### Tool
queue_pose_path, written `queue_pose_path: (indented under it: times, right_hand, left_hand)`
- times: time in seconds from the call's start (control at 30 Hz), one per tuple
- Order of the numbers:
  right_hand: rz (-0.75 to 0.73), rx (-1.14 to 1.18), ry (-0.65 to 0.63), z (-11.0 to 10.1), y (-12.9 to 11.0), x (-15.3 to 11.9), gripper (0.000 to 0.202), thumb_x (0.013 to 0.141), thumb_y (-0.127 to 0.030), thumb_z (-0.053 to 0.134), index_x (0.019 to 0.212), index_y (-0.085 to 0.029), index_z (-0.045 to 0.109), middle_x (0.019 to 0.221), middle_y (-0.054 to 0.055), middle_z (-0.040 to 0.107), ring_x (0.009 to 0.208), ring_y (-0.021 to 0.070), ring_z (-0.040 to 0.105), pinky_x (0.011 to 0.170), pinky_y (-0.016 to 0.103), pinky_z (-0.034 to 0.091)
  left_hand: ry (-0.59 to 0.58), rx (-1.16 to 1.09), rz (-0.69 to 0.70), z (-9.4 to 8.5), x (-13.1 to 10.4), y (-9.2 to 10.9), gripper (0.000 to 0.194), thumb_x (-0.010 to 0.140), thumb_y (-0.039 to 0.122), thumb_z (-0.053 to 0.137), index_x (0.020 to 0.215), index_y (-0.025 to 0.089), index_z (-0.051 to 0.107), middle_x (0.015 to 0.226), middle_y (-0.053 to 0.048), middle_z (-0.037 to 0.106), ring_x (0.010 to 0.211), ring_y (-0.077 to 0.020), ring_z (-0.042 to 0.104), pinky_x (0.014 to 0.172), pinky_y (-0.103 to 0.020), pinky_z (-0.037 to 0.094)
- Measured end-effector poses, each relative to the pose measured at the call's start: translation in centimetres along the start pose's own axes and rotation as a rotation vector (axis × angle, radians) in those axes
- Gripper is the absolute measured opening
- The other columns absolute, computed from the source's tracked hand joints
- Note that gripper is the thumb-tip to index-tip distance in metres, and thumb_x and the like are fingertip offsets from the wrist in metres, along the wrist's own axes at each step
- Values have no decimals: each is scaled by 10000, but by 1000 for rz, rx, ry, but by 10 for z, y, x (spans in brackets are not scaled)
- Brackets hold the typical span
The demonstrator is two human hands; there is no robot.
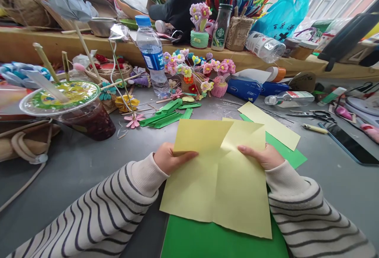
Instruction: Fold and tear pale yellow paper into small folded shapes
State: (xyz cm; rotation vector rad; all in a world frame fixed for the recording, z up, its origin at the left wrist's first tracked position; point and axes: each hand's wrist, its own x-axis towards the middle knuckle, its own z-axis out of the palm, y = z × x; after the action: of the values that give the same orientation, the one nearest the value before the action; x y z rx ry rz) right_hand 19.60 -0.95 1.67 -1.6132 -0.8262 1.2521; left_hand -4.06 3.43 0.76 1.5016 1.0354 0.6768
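Observation:
A pale yellow sheet of paper (192, 187) is held up in front of me, a crease running down its middle. From the top edge it looks split partway along that crease, the two upper halves at different angles. My left hand (171, 158) pinches the left half, thumb in front and fingers hidden behind. On the right half, my right hand (268, 156) grips the same way. Below the yellow sheet lies green paper (225, 238). Beyond my right hand, a yellow paper strip (269, 125) rests on another green piece (291, 155).
Green paper strips (166, 113) lie ahead. At left stands a lidded drink cup (89, 115); a water bottle (152, 58) is farther back. Scissors (314, 115) and a phone (352, 145) are at right. A crowded ledge (177, 50) runs along the back.

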Motion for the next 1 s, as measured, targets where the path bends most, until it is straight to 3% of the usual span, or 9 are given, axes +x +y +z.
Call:
queue_pose_path:
  times: [0.27,0.43,0.57,0.63,0.73,0.87,0.93,1.0]
  right_hand:
    - [10,8,22,2,-3,-2,505,463,-317,722,925,-186,568,837,66,662,764,273,611,627,364,513]
    - [5,-2,15,2,-3,-2,525,472,-319,714,956,-187,558,806,61,666,737,263,618,598,349,519]
    - [19,7,24,1,-1,0,491,456,-326,723,904,-191,575,788,49,670,707,252,623,588,337,517]
    - [76,19,15,-3,-1,1,396,459,-348,720,805,-199,599,748,40,675,678,244,626,591,334,513]
    - [126,93,-91,-11,-6,0,342,527,-481,640,715,-196,612,727,51,676,705,239,624,627,334,502]
    - [-5,224,-309,-19,-12,-2,584,513,-660,510,859,-201,612,871,63,657,855,248,583,712,352,471]
    - [-91,189,-454,-17,-12,-3,595,460,-623,581,877,-200,615,902,64,647,888,254,566,745,363,454]
    - [-152,66,-569,-9,-11,-6,464,495,-468,666,866,-193,625,891,59,649,878,239,569,755,351,448]
  left_hand:
    - [-27,104,80,-1,0,2,188,630,328,586,650,161,671,701,-55,665,655,-214,600,567,-270,487]
    - [55,137,93,0,-2,4,163,610,321,606,569,176,668,523,-11,629,490,-164,566,441,-223,449]
    - [-3,54,49,1,-1,4,178,601,330,614,624,163,669,654,-38,663,606,-200,600,535,-262,488]
    - [41,-9,18,1,-1,5,186,579,329,636,634,154,663,689,-51,666,664,-219,606,579,-280,497]
    - [258,-188,-97,0,0,8,233,530,330,677,666,143,648,693,-54,669,660,-226,613,560,-284,509]
    - [467,-473,-211,-2,4,11,310,493,306,708,729,125,622,794,-70,665,703,-228,616,584,-284,527]
    - [490,-600,-193,-2,5,12,326,503,285,705,769,125,607,870,-77,651,752,-232,610,612,-283,531]
    - [478,-697,-173,2,4,12,332,521,263,695,806,128,593,906,-77,642,778,-236,605,625,-286,535]
